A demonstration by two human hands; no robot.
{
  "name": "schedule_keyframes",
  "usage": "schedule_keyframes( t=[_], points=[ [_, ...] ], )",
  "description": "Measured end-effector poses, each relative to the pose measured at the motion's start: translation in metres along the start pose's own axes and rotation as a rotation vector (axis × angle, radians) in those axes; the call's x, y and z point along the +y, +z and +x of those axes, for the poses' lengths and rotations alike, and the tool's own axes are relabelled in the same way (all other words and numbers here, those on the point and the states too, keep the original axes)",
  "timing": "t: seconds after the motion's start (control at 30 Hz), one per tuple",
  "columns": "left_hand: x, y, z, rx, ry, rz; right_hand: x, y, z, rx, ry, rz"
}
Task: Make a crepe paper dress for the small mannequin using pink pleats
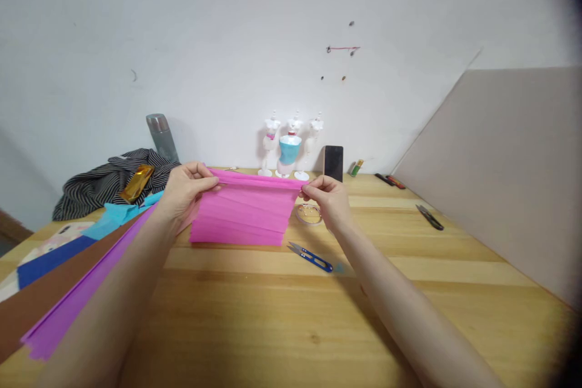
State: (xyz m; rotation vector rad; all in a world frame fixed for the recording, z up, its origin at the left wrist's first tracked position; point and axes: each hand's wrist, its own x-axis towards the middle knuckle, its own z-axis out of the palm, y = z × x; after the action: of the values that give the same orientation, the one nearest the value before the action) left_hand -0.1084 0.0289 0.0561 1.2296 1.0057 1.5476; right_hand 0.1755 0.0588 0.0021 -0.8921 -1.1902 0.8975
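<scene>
A pink sheet of thin, crepe-like paper (243,215) hangs stretched between my two hands above the table, its upper edge folded over into a band. My left hand (188,194) pinches the upper left corner between thumb and fingers. At the upper right corner, my right hand (326,194) has the same edge pinched between thumb and forefinger. Blue thread snips (313,256) lie on the wood below the sheet's right side. Just behind my right hand is a clear round ring (308,218), partly covered by it.
Small white mannequins (290,148) stand against the wall, one wrapped in blue. A phone (333,162) leans beside them. Dark snips (430,217) lie at right. Coloured sheets (59,257), a striped cloth (104,179) and a grey bottle (162,136) occupy the left. The table (273,327) is wooden.
</scene>
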Motion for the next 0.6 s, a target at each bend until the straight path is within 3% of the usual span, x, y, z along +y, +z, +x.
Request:
schedule_keyframes(
  t=[0.6],
  points=[
    [0.0011,0.0007,0.0005,0.008,0.052,0.089,0.0025,-0.0004,0.0008,-0.006,-0.028,-0.037]
  ],
)
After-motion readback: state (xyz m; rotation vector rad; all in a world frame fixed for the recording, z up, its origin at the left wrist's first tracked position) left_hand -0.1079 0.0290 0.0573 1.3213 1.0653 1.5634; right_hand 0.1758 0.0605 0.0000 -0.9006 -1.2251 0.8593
